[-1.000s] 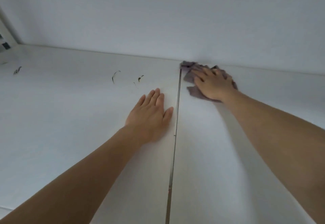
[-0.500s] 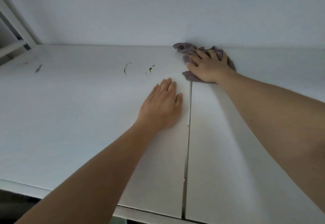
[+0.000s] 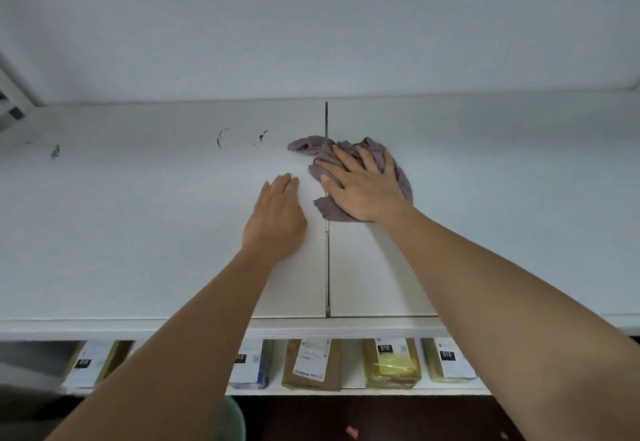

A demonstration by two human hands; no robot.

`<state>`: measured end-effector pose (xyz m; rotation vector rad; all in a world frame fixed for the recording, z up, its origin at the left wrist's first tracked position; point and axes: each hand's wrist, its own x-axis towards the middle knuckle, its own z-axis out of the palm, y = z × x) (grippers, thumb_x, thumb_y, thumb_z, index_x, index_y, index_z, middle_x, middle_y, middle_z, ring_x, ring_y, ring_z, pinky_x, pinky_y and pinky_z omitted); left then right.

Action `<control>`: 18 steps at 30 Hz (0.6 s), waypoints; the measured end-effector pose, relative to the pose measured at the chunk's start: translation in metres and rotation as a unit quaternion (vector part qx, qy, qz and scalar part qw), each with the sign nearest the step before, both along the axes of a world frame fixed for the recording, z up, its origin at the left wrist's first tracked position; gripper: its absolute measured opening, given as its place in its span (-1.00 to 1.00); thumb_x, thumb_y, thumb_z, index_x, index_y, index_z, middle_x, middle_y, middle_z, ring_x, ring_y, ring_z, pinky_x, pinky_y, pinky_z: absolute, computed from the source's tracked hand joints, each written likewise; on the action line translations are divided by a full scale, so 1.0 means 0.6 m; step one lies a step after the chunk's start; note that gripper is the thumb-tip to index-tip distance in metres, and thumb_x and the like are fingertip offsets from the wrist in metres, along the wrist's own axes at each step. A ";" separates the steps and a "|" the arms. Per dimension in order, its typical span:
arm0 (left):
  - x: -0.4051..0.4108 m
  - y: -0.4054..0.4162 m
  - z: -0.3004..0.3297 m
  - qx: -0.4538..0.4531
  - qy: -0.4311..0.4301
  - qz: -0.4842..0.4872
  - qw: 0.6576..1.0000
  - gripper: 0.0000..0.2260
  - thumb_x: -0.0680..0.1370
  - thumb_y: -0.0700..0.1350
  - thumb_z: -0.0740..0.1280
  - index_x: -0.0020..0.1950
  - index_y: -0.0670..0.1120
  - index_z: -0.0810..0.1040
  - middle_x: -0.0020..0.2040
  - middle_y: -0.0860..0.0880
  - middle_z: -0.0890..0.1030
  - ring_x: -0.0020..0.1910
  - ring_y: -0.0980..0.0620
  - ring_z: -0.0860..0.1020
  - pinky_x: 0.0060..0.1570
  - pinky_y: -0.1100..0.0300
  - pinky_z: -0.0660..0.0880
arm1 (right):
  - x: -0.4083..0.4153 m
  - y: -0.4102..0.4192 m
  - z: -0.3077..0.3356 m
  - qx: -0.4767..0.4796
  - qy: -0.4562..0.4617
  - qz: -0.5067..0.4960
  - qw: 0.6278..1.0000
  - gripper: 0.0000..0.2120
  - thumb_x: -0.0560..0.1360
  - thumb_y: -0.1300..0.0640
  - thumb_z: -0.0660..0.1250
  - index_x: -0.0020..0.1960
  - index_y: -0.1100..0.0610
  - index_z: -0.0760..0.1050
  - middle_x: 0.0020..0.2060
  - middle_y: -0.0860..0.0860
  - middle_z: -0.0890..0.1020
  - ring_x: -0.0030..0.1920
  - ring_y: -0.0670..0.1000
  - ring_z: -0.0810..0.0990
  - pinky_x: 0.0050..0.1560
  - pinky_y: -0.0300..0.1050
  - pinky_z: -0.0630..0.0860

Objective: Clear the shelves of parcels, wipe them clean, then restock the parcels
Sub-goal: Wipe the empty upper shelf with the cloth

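A: What is on the white flat top shelf (image 3: 138,232)?

B: A crumpled mauve cleaning cloth (image 3: 346,160) lies across the thin dark seam (image 3: 327,267) between the two shelf panels, towards the back wall. The right hand (image 3: 363,187) presses flat on it, fingers straight and spread. Part of the cloth pokes out past the fingertips to the left.

A: And the other hand?

B: The left hand (image 3: 275,219) lies palm down on the bare panel just beside the cloth, fingers straight and together, holding nothing.

A: Anything else on that surface?

B: A few small dark scuff marks (image 3: 221,138) left of the cloth, near the back edge.

A: Where are the parcels?

B: On the lower white shelf (image 3: 346,390), standing in a row. From the right: a pale box with a black "010" label (image 3: 448,359), a yellowish wrapped parcel with a black label (image 3: 391,364), a brown paper parcel with a white label (image 3: 311,364) and a white and blue packet (image 3: 249,364). Further left, a white-labelled parcel (image 3: 90,362) shows past the left forearm.
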<state>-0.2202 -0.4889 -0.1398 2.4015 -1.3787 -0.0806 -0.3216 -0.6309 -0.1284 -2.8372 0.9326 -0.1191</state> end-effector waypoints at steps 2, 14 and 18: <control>-0.008 0.015 0.002 0.002 0.008 -0.003 1.000 -0.53 0.63 -0.24 0.01 0.56 -0.19 0.10 0.58 -0.12 0.10 0.57 -0.02 0.00 0.52 0.16 -0.18 | -0.015 0.028 -0.001 0.003 -0.004 -0.014 1.000 -0.54 0.65 -0.23 -0.16 0.54 -0.30 0.02 0.59 -0.21 -0.07 0.58 0.03 -0.14 0.47 0.33 -0.27; -0.027 0.121 0.012 0.000 0.015 -0.089 0.996 -0.53 0.65 -0.21 0.02 0.58 -0.13 0.09 0.59 -0.08 0.05 0.57 0.01 0.00 0.52 0.17 -0.09 | -0.079 0.192 -0.002 0.015 -0.023 -0.099 0.995 -0.56 0.66 -0.21 -0.15 0.54 -0.33 0.02 0.58 -0.23 -0.08 0.58 0.01 -0.18 0.47 0.30 -0.34; -0.026 0.120 0.016 -0.012 0.033 -0.092 0.995 -0.55 0.65 -0.20 0.04 0.56 -0.14 0.16 0.57 -0.08 0.13 0.55 -0.01 0.08 0.51 0.15 0.02 | -0.106 0.233 -0.002 0.018 -0.028 -0.101 0.994 -0.55 0.64 -0.23 -0.17 0.53 -0.35 0.04 0.58 -0.25 -0.07 0.58 -0.02 -0.18 0.48 0.28 -0.35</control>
